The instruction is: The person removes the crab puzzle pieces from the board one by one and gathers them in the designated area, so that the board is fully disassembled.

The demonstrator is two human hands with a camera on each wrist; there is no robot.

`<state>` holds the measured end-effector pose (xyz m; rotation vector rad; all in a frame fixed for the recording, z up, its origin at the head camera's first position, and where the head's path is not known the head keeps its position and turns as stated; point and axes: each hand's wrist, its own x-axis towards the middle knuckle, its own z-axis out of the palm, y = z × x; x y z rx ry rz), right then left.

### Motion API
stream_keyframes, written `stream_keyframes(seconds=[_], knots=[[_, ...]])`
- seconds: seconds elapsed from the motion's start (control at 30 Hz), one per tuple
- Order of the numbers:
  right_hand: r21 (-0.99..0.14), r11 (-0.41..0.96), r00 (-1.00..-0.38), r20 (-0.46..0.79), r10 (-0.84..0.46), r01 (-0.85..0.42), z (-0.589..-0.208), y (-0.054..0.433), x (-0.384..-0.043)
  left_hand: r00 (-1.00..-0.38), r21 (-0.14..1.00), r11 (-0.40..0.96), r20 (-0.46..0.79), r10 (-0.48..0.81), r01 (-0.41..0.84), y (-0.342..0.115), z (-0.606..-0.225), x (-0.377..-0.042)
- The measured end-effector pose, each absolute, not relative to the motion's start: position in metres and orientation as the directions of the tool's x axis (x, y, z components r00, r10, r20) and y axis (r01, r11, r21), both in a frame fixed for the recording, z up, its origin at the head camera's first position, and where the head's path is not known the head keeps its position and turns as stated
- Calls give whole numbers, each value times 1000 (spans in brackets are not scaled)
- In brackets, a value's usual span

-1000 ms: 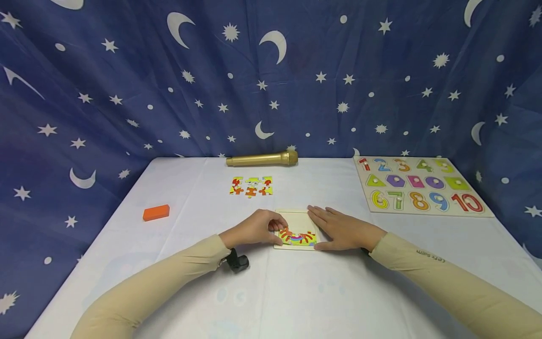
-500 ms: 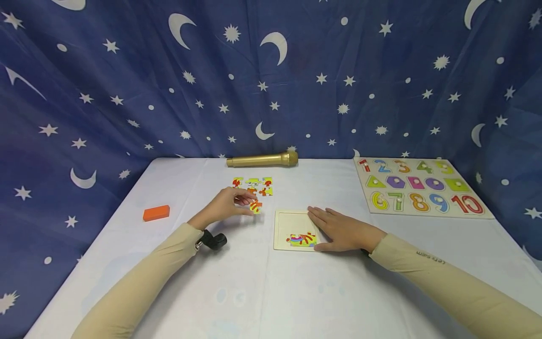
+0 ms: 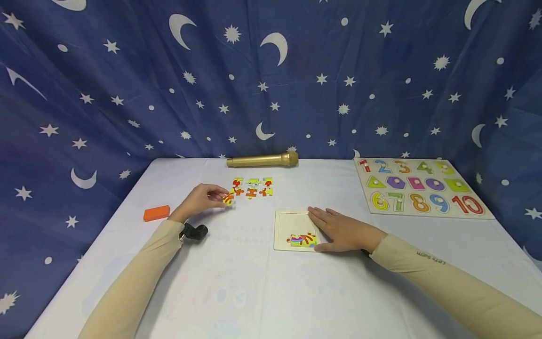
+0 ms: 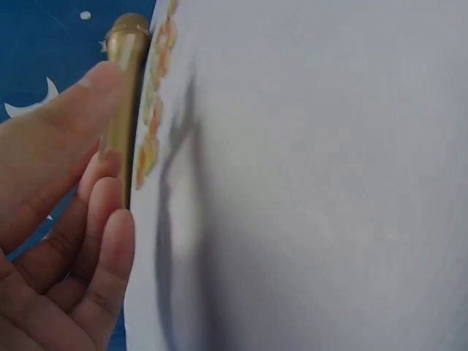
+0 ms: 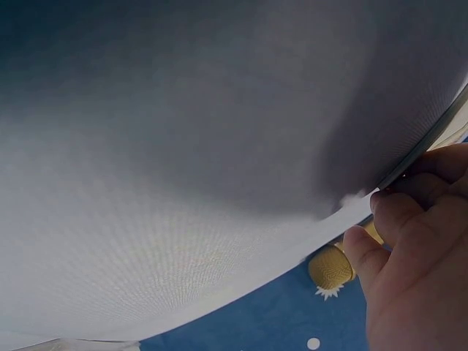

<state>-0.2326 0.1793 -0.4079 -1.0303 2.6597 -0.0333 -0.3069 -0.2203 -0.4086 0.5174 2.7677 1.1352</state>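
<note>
In the head view my left hand (image 3: pixel 202 200) pinches a yellow and red jigsaw piece (image 3: pixel 227 199) between thumb and fingertips, just left of several loose jigsaw pieces (image 3: pixel 251 193) set in two rows. The left wrist view shows my left hand (image 4: pixel 66 205) from the side, its thumb and fingers nearly meeting; the held piece is hard to make out there. My right hand (image 3: pixel 342 230) lies with extended fingers along the right edge of a square wooden puzzle tray (image 3: pixel 281 222). Joined jigsaw pieces (image 3: pixel 302 239) with a rainbow and red stripes sit in the tray's lower right corner.
A gold microphone (image 3: pixel 262 159) lies at the back of the table, behind the loose pieces. An orange block (image 3: pixel 156 213) is left of my left hand. A wooden number and shape board (image 3: pixel 423 188) lies at the back right. A starry blue curtain (image 3: pixel 313 94) hangs behind.
My left hand has lifted the yellow and red jigsaw piece from the tray's lower left corner and carried it left and back toward the loose pieces. My right hand has stayed on the tray.
</note>
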Motion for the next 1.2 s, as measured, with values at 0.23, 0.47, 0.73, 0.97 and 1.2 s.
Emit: stream_keyframes(seconds=[0.23, 0.47, 0.73, 0.97, 1.2], knots=[[-118, 740, -700, -253, -668, -662, -410, 181, -234, -913, 693, 654, 17, 407, 305, -223, -418, -317], [-123, 743, -702, -257, -664, -658, -409, 180, -234, -898, 674, 663, 4, 440, 327, -216, -417, -321], [-131, 746, -704, -259, -662, -653, -408, 180, -233, -919, 675, 686, -32, 393, 270, -217, -420, -324], [-131, 747, -704, -259, -661, -652, -407, 180, -234, -927, 650, 714, -41, 373, 259, -218, -421, -326], [-135, 747, -703, -264, -660, -651, -406, 180, -233, -924, 651, 716, -56, 377, 253, -219, -422, -326]])
